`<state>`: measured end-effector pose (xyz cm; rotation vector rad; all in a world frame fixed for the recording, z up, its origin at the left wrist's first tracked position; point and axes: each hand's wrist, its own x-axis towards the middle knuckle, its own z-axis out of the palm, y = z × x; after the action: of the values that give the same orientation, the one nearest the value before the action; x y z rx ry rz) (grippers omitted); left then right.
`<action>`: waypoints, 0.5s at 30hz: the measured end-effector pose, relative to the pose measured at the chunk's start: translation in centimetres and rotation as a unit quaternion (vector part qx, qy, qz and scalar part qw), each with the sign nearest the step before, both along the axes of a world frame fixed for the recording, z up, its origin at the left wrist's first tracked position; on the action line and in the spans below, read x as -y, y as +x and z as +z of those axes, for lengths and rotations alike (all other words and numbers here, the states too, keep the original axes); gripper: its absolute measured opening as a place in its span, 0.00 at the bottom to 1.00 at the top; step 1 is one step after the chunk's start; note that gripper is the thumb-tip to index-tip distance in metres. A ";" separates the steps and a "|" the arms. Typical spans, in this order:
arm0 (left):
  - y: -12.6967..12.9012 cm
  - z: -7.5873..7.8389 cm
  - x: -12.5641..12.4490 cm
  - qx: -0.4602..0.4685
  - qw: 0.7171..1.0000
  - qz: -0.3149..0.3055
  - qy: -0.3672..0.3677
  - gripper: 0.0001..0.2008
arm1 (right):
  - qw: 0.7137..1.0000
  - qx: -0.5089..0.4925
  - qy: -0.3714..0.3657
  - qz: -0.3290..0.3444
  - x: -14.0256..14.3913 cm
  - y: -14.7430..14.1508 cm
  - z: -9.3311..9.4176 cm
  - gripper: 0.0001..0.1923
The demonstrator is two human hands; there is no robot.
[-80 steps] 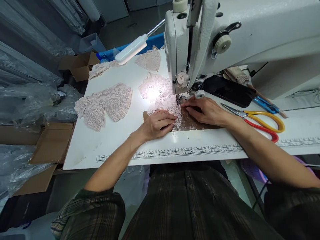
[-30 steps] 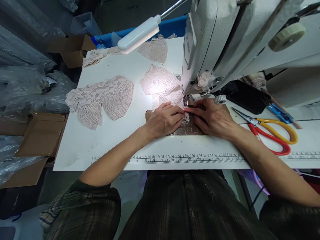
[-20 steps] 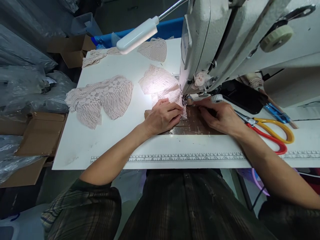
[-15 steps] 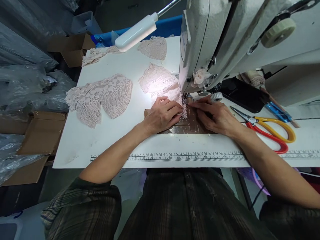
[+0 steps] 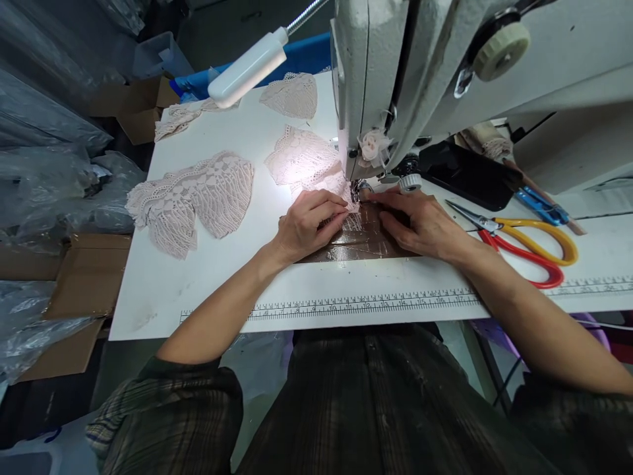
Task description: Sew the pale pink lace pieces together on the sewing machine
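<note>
A pale pink lace piece (image 5: 309,158) runs under the presser foot (image 5: 357,190) of a white sewing machine (image 5: 353,99). My left hand (image 5: 311,224) pinches its near edge between thumb and fingertips, just left of the foot. Across from it, my right hand (image 5: 420,221) has its index finger stretched to the foot's right side, with the thumb apart below. Whether that fingertip touches lace or metal is hidden. Beneath both hands lies a shiny brown taped sheet (image 5: 341,249) on the white table (image 5: 222,277).
More lace pieces lie leftward (image 5: 222,191) and at the back (image 5: 291,95). A white lamp (image 5: 250,66) lights the sewing spot. Right of my hand are scissors (image 5: 534,241), a black phone (image 5: 469,175) and a blue cutter (image 5: 541,206). A printed ruler (image 5: 346,307) follows the front edge; cardboard boxes (image 5: 91,274) stand left.
My left fingers have drawn together into a pinch at the lace edge. Less lace shows in front of the foot. The whole view has shifted slightly.
</note>
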<state>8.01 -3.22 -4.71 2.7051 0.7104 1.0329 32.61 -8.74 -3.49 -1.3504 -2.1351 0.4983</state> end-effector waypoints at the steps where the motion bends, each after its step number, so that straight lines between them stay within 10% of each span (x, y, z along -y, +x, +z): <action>1: 0.0 0.0 0.0 0.011 1.000 0.000 0.006 0.06 | 1.000 0.001 -0.003 -0.001 0.0 0.0 0.1 0.24; 15: 0.3 0.0 0.2 -0.098 0.985 -0.026 0.137 0.07 | 0.990 0.106 0.081 0.048 0.1 -0.2 -1.5 0.20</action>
<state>8.27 -3.41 -4.69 3.0775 0.5574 0.9200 32.37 -8.83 -4.98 -1.2611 -2.3639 0.2191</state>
